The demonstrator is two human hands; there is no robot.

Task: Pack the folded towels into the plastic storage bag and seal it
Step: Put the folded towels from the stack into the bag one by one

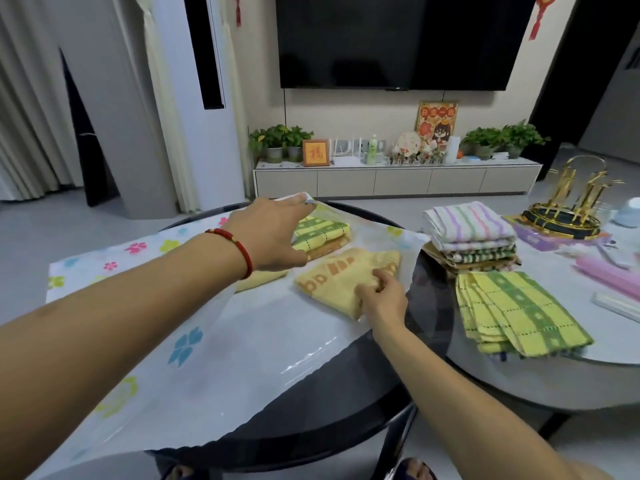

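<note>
inside the bag's mouth, the right hand pinches the yellow towel (long axis running away from the person). the left hand, farther in, pinches the bag's top layer up.

I see bare bag film open toward the near edge of the storage bag | far half taken by folded towels and both hands | right: towel stack crowds the second table's left edge
</note>
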